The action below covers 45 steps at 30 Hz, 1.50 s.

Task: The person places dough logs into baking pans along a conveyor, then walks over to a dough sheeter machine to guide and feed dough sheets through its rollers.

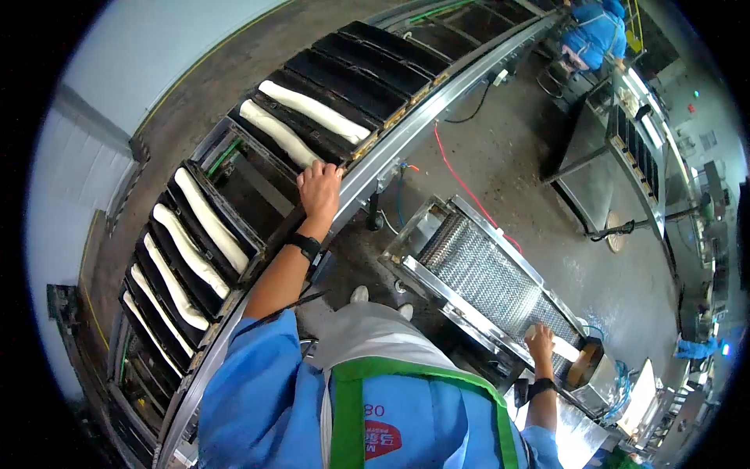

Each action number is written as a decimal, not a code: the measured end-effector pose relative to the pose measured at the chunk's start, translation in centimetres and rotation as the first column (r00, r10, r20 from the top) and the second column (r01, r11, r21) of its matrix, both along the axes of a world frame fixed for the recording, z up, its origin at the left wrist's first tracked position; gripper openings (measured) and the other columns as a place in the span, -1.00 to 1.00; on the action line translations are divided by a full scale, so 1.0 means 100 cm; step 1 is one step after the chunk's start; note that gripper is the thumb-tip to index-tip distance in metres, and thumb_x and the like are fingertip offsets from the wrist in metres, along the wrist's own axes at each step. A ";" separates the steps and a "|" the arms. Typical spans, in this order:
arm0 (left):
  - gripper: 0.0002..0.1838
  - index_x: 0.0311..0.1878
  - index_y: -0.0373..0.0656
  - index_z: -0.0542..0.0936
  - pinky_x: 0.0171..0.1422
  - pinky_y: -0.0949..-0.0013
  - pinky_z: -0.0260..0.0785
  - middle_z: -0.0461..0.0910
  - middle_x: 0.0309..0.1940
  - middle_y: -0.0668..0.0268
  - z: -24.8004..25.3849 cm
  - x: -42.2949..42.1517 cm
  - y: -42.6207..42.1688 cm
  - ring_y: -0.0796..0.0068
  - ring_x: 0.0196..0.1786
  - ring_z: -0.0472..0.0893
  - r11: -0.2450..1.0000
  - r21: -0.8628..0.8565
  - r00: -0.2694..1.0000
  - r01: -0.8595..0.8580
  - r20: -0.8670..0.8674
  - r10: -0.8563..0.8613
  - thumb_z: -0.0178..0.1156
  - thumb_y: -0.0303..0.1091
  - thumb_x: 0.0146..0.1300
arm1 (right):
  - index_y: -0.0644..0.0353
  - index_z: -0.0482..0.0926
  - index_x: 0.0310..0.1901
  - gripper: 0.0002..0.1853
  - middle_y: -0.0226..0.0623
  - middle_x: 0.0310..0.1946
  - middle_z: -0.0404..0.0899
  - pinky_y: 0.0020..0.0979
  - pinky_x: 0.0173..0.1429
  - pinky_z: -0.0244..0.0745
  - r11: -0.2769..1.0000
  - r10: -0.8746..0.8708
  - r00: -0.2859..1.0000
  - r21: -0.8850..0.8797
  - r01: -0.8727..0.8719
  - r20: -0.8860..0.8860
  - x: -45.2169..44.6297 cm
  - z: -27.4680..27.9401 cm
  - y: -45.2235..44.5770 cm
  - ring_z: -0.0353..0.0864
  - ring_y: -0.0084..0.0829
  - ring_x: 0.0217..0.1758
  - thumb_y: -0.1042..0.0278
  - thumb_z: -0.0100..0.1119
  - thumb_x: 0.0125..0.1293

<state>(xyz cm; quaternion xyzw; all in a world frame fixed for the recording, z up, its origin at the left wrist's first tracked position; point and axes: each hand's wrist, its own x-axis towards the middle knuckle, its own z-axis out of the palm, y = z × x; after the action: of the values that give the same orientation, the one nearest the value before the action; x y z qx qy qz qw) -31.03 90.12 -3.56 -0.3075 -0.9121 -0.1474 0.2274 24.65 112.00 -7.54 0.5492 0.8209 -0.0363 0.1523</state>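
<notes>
Handling a long white dough strip point(566, 349) on the steel mesh belt point(488, 270): right hand point(540, 344) on one end, fingers bent; can't tell if they grip. Reads as the pick-up step; soft strip, so lifting calls for support along its length. Left hand point(319, 191) curled over the end of a black ridged pan point(294, 122), beside another strip point(277, 133); grip unclear. Far off, co-worker in blue point(591, 37).

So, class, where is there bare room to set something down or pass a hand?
The mesh belt is bare from its upper-left end to the right hand. Black slots above the two dough strips look free. A hand could probably pass between the five-strip tray and the left hand. That tray is crowded.
</notes>
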 end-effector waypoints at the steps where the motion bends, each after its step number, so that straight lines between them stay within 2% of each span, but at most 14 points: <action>1: -0.80 -0.40 -0.07 0.49 -0.14 0.23 0.18 0.39 -0.38 0.31 -0.004 -0.004 0.006 0.30 -0.27 0.40 1.000 0.023 0.998 0.008 -0.063 -0.006 0.01 -0.16 0.14 | 0.08 0.32 -0.06 -0.45 -0.18 -0.09 0.30 0.06 -0.06 0.26 0.996 0.058 0.998 0.075 -0.057 -0.019 -0.002 -0.010 -0.003 0.23 -0.08 0.07 0.27 0.23 -0.20; 6: -0.70 -0.45 -0.12 0.50 -0.18 0.18 0.19 0.44 -0.47 0.25 -0.005 -0.035 0.025 0.23 -0.35 0.45 0.999 0.001 0.997 0.041 0.064 -0.041 -0.11 -0.13 0.20 | 0.19 0.34 -0.16 -0.50 -0.16 -0.15 0.32 -0.08 -0.10 0.32 0.958 0.259 0.966 0.124 -0.260 0.022 -0.042 0.008 -0.014 0.25 -0.07 0.02 0.48 0.23 -0.26; 8: -0.69 -0.44 -0.11 0.50 -0.16 0.15 0.17 0.50 -0.46 0.22 -0.009 -0.045 0.031 0.19 -0.33 0.47 0.992 0.124 0.986 -0.001 0.168 -0.020 -0.13 -0.14 0.20 | 0.23 0.35 -0.29 -0.63 -0.10 -0.27 0.36 -0.14 -0.16 0.30 0.933 0.346 0.909 0.191 -0.306 -0.232 -0.041 -0.012 0.011 0.29 -0.03 -0.07 0.46 0.21 -0.23; 10: -0.70 -0.44 -0.11 0.49 -0.15 0.14 0.16 0.53 -0.45 0.23 -0.008 -0.044 0.036 0.19 -0.30 0.46 0.981 0.170 0.984 -0.089 0.168 0.060 -0.14 -0.15 0.21 | 0.21 0.33 -0.45 -0.80 -0.09 -0.49 0.39 -0.25 -0.32 0.29 0.979 0.132 0.829 0.203 -0.023 -0.543 -0.067 0.023 0.036 0.37 -0.08 -0.43 0.52 0.08 -0.20; 13: -0.71 -0.46 -0.10 0.48 -0.15 0.17 0.16 0.54 -0.48 0.26 -0.025 -0.051 0.038 0.22 -0.29 0.45 0.981 0.169 0.991 -0.096 0.113 0.077 -0.12 -0.15 0.19 | 0.20 0.39 -0.27 -0.73 -0.21 -0.43 0.45 -0.37 -0.29 0.36 0.928 0.287 0.749 0.369 -0.061 -0.598 -0.075 0.111 0.065 0.43 -0.32 -0.39 0.54 0.10 -0.10; 14: -0.71 -0.46 -0.10 0.48 -0.15 0.17 0.16 0.54 -0.48 0.26 -0.027 -0.051 0.038 0.22 -0.29 0.45 0.981 0.172 0.991 -0.088 0.116 0.068 -0.12 -0.15 0.19 | 0.24 0.38 -0.24 -0.76 -0.31 -0.40 0.46 -0.46 -0.30 0.37 0.996 0.080 0.483 0.092 0.002 -0.872 -0.090 0.155 0.058 0.43 -0.43 -0.35 0.55 0.09 -0.02; 17: -0.73 -0.47 -0.11 0.47 -0.17 0.20 0.17 0.54 -0.49 0.27 -0.027 -0.052 0.040 0.25 -0.32 0.45 0.989 0.100 0.988 -0.109 0.119 0.097 -0.09 -0.16 0.18 | 0.22 0.36 -0.18 -0.74 -0.48 -0.36 0.38 -0.71 -0.42 0.19 0.977 0.179 0.094 0.188 0.098 -0.979 -0.141 0.236 0.057 0.33 -0.71 -0.38 0.44 0.09 0.07; 25: -0.73 -0.45 -0.11 0.48 -0.18 0.12 0.18 0.51 -0.53 0.26 -0.045 -0.060 0.044 0.20 -0.33 0.44 0.976 0.205 0.994 -0.073 0.092 0.055 -0.07 -0.15 0.19 | 0.21 0.36 -0.13 -0.71 -0.33 -0.26 0.44 -0.49 -0.13 0.37 0.952 -0.023 -0.339 0.083 -0.296 -0.941 -0.367 0.294 0.035 0.45 -0.50 -0.19 0.35 0.07 0.10; 28: -0.72 -0.45 -0.11 0.48 -0.18 0.12 0.18 0.51 -0.53 0.27 -0.051 -0.062 0.046 0.21 -0.32 0.44 0.972 0.226 0.993 -0.062 0.117 0.036 -0.08 -0.14 0.20 | 0.24 0.33 -0.10 -0.65 -0.30 -0.17 0.40 -0.40 -0.08 0.38 0.863 -0.123 -0.197 -0.007 -0.506 -0.973 -0.470 0.231 0.048 0.42 -0.41 -0.16 0.39 0.10 0.05; 34: -0.72 -0.46 -0.11 0.47 -0.15 0.12 0.18 0.50 -0.52 0.24 -0.057 -0.074 0.044 0.20 -0.31 0.43 0.977 0.194 0.987 -0.086 0.148 0.057 -0.09 -0.16 0.21 | 0.18 0.26 0.04 -0.51 -0.18 0.01 0.28 -0.35 0.05 0.23 0.837 0.132 0.250 -0.027 -0.546 -0.959 -0.495 0.116 0.066 0.30 -0.28 0.03 0.33 0.11 0.03; 38: -0.71 -0.46 -0.13 0.46 -0.15 0.10 0.19 0.48 -0.52 0.23 -0.059 -0.079 0.044 0.18 -0.27 0.43 0.982 0.178 0.990 -0.059 0.140 0.034 -0.11 -0.16 0.22 | 0.12 0.34 -0.03 -0.52 -0.06 0.00 0.29 -0.21 0.12 0.17 0.812 0.527 0.531 0.208 -0.546 -0.663 -0.374 0.003 0.141 0.25 -0.01 0.06 0.33 0.16 -0.06; 40: -0.73 -0.48 -0.12 0.44 -0.17 0.13 0.18 0.49 -0.52 0.25 -0.066 -0.083 0.047 0.20 -0.31 0.43 0.979 0.197 0.995 -0.047 0.091 0.029 -0.09 -0.17 0.21 | 0.16 0.26 0.06 -0.34 -0.05 0.05 0.27 -0.12 0.19 0.09 0.941 0.339 0.874 0.102 -0.324 -0.349 -0.291 -0.020 0.136 0.15 -0.04 0.18 0.29 0.28 -0.16; 44: -0.74 -0.51 -0.11 0.42 -0.19 0.15 0.18 0.49 -0.53 0.27 -0.062 -0.084 0.053 0.21 -0.33 0.44 0.989 0.118 0.990 -0.093 0.120 0.079 -0.08 -0.18 0.20 | 0.12 0.31 0.01 -0.34 -0.10 0.01 0.29 -0.16 0.13 0.18 0.999 -0.033 0.980 -0.035 0.026 -0.195 -0.097 -0.062 0.119 0.23 -0.06 0.10 0.34 0.31 -0.25; 45: -0.74 -0.51 -0.11 0.41 -0.19 0.15 0.18 0.49 -0.53 0.27 -0.067 -0.086 0.054 0.20 -0.32 0.43 0.989 0.128 0.993 -0.080 0.101 0.067 -0.08 -0.18 0.20 | 0.07 0.30 0.03 -0.35 -0.09 0.05 0.25 -0.10 0.12 0.18 0.984 0.156 0.972 0.115 -0.137 -0.177 -0.017 -0.105 0.126 0.22 -0.01 0.09 0.32 0.27 -0.21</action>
<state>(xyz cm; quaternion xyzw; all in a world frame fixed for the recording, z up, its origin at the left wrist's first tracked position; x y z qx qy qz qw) -39.66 95.52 -10.30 -0.2505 -0.9211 -0.2135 0.2080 22.98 124.60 -18.06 0.4884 0.8706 -0.0340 0.0491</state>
